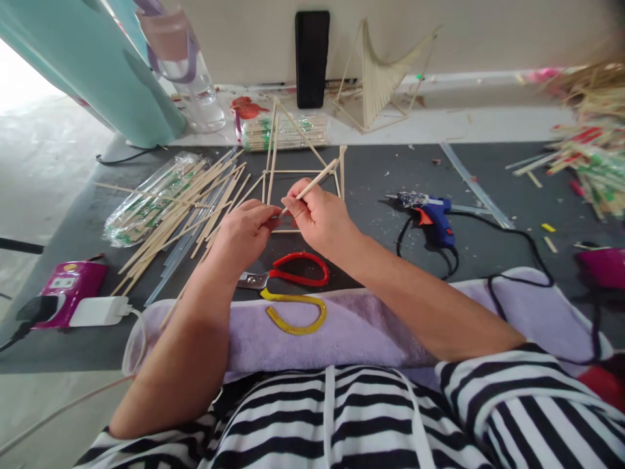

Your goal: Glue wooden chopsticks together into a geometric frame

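Note:
My right hand [319,215] is closed around a thin wooden stick [317,179], which slants up and away to the right. At the stick's near end, the fingers of my left hand [249,228] are pinched together; the exact contact is partly hidden. Just behind and under both hands stands a frame of wooden sticks [271,153], with a pointed top and crossbars. Red and yellow-handled scissors [303,283] lie just in front of my hands, partly on a folded lilac towel [361,322].
Loose sticks [195,202], clear glue sticks and a bagged bundle lie left. A blue hot glue gun [434,215] with a black cord rests right. Behind are a phone [312,58], a finished-looking stick model [381,85] and bottles. A purple power socket [71,286] sits front left.

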A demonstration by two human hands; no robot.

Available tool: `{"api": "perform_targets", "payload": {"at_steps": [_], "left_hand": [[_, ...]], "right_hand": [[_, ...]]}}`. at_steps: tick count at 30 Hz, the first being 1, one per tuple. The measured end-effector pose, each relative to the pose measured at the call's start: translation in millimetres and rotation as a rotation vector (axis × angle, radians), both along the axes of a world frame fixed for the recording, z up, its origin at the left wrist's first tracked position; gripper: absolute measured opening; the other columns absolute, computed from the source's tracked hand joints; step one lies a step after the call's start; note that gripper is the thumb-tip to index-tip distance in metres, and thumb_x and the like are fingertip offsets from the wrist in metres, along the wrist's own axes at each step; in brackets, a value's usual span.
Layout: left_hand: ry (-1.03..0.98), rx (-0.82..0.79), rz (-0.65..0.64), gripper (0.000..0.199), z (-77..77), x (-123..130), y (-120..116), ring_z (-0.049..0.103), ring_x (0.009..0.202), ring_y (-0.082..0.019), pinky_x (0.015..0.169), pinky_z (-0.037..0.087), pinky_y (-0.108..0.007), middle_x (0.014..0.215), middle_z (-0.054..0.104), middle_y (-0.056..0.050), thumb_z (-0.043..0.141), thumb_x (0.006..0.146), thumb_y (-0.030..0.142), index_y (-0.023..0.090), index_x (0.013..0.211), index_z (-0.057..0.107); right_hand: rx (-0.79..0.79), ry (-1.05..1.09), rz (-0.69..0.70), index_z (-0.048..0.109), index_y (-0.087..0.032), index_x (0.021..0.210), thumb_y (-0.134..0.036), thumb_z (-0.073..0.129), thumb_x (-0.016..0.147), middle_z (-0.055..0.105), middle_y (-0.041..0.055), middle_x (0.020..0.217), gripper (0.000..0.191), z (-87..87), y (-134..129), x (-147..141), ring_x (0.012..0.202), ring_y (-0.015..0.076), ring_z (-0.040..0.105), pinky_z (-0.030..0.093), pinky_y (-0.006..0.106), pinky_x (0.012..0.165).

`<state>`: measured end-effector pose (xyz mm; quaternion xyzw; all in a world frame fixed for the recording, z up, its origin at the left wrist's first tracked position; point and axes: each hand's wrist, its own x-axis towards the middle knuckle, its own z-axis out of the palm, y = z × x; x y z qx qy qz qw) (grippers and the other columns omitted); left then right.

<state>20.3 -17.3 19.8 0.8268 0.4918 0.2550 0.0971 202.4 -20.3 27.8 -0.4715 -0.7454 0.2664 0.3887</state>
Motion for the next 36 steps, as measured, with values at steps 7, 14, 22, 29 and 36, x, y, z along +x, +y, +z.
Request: {"api": "perform_targets", "payload": {"at_steps": [7, 14, 22, 29, 36], "left_hand": [[-0.111, 0.045, -0.134, 0.019, 4.3, -1, -4, 0.064, 0.087, -0.015, 0.078, 0.049, -0.025, 0.095, 0.071, -0.004, 0.055, 0.091, 0.027, 0.023, 0.086, 0.073], [-0.281, 0.121, -0.062, 0.012, 12.8, -3, -11, 0.066, 0.081, -0.014, 0.074, 0.051, -0.027, 0.086, 0.073, -0.002, 0.062, 0.088, 0.022, 0.021, 0.08, 0.07], [-0.768, -0.029, 0.206, 0.014, 13.0, 0, -7, 0.059, 0.059, -0.007, 0.057, 0.05, -0.024, 0.087, 0.072, 0.0, 0.06, 0.087, 0.025, 0.019, 0.075, 0.065], [-1.18, -0.167, 0.087, 0.004, 9.7, 2, -2, 0.058, 0.049, -0.004, 0.044, 0.045, -0.018, 0.07, 0.067, 0.003, 0.073, 0.076, 0.018, 0.017, 0.074, 0.07], [-1.245, -0.19, 0.031, 0.009, 13.2, 7, -5, 0.06, 0.047, -0.006, 0.04, 0.046, -0.016, 0.073, 0.07, 0.0, 0.079, 0.07, 0.014, 0.017, 0.067, 0.071]], "right_hand": [[0.078, -0.19, 0.085, 0.051, -0.024, 0.099, -0.032, 0.041, 0.1, 0.063, 0.0018, 0.09, 0.013, 10.7, -10, -2, 0.082, 0.0157, 0.062, 0.044, 0.029, 0.077], [0.04, -0.071, 0.126, 0.052, -0.024, 0.106, -0.033, 0.049, 0.096, 0.063, 0.0011, 0.091, 0.014, 34.6, -26, 14, 0.083, 0.0145, 0.061, 0.046, 0.028, 0.076], [-0.041, -0.392, 0.232, 0.063, -0.02, 0.097, -0.021, 0.056, 0.091, 0.066, 0.0078, 0.096, 0.009, 9.3, -65, 19, 0.09, 0.0215, 0.06, 0.047, 0.036, 0.082], [0.011, -0.446, 0.195, 0.063, -0.016, 0.108, -0.017, 0.046, 0.095, 0.066, 0.0103, 0.107, 0.021, -7.2, -82, 29, 0.102, 0.0209, 0.059, 0.048, 0.037, 0.092], [-0.03, -0.566, -0.522, 0.064, -0.017, 0.094, -0.019, 0.05, 0.088, 0.068, 0.014, 0.096, 0.016, -21.9, -71, 160, 0.093, 0.0269, 0.063, 0.05, 0.043, 0.086]]}}
